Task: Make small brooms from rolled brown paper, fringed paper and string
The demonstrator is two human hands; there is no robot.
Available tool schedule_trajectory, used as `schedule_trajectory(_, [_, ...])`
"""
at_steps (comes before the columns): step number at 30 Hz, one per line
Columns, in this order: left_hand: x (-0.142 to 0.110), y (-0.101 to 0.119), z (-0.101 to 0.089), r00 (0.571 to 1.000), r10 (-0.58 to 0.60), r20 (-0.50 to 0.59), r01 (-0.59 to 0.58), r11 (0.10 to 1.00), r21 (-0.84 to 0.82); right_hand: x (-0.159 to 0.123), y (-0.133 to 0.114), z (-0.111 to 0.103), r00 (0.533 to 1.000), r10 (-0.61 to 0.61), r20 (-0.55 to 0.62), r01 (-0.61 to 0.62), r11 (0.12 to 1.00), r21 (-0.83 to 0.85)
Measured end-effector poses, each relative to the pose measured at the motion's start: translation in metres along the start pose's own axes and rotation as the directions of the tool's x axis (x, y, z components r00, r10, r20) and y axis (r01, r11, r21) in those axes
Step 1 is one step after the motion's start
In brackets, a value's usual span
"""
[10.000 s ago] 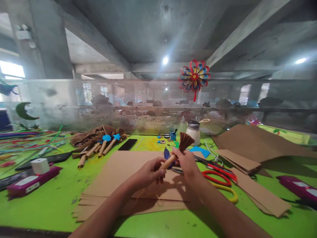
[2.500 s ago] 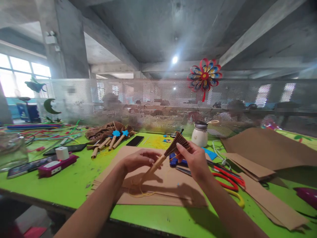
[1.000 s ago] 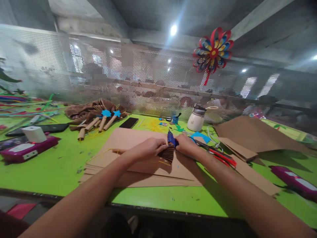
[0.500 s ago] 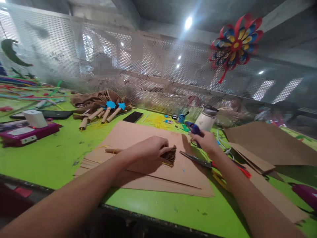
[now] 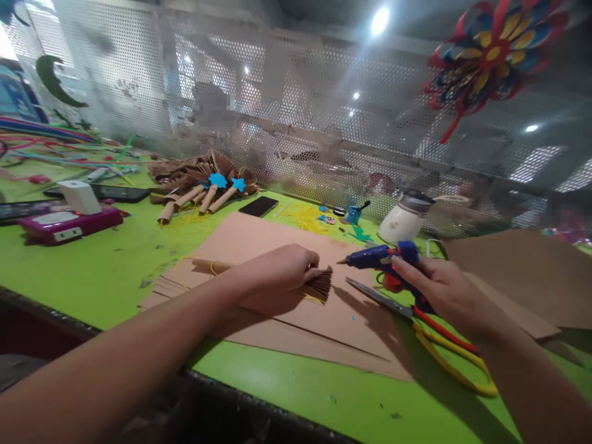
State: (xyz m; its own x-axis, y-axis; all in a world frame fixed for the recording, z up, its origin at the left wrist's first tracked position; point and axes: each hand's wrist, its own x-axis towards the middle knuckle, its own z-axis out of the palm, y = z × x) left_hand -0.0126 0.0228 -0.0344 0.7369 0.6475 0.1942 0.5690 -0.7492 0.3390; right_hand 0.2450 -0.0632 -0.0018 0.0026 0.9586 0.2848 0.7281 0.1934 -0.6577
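My left hand (image 5: pixel 289 266) is closed on a small pleated brown paper fan (image 5: pixel 320 285), whose folded edge fans out to the right of my fingers. A rolled paper tube (image 5: pixel 206 265) with yellow string extends left from under that hand. In my right hand (image 5: pixel 446 287) is a blue glue gun (image 5: pixel 370 256), gripped by its handle, its nozzle pointing left at the fan with a small gap between. Scissors (image 5: pixel 398 305) with red and yellow handles lie below the glue gun. Brown paper sheets (image 5: pixel 259 231) lie stacked beneath my hands.
Finished paper fans (image 5: pixel 219 179) with blue shapes lie at the back left. A phone (image 5: pixel 259 207) is behind the sheets. A white jug (image 5: pixel 401 219) and a small blue jar (image 5: pixel 353 214) stand farther back. A purple power strip (image 5: pixel 71 223) sits left; folded brown paper (image 5: pixel 522 277) lies right.
My right hand has brought the glue gun nearer, turning its nozzle left toward the fan. My left hand keeps its hold on the fan. The view has shifted slightly.
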Motion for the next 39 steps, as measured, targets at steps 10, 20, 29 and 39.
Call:
schedule_trajectory(10, [-0.004, 0.001, 0.007, 0.998, 0.041, -0.046, -0.035, 0.991, 0.126, -0.008, -0.006, -0.002, 0.986, -0.161, 0.032, 0.164, 0.97, -0.177])
schedule_trajectory(20, [-0.002, 0.009, 0.004, 0.995, 0.085, -0.054, -0.068, 0.964, 0.258, -0.01, -0.004, 0.002, 0.979, -0.194, 0.056, 0.201, 0.957, -0.208])
schedule_trajectory(29, [-0.003, 0.015, 0.002, 0.996, 0.084, -0.029, -0.071, 0.949, 0.308, -0.011, -0.001, 0.002, 0.985, -0.158, 0.072, 0.171, 0.952, -0.255])
schedule_trajectory(39, [-0.003, 0.013, 0.004, 0.992, 0.119, -0.051, -0.096, 0.941, 0.325, -0.013, -0.005, 0.001, 0.987, -0.111, 0.115, 0.142, 0.941, -0.306])
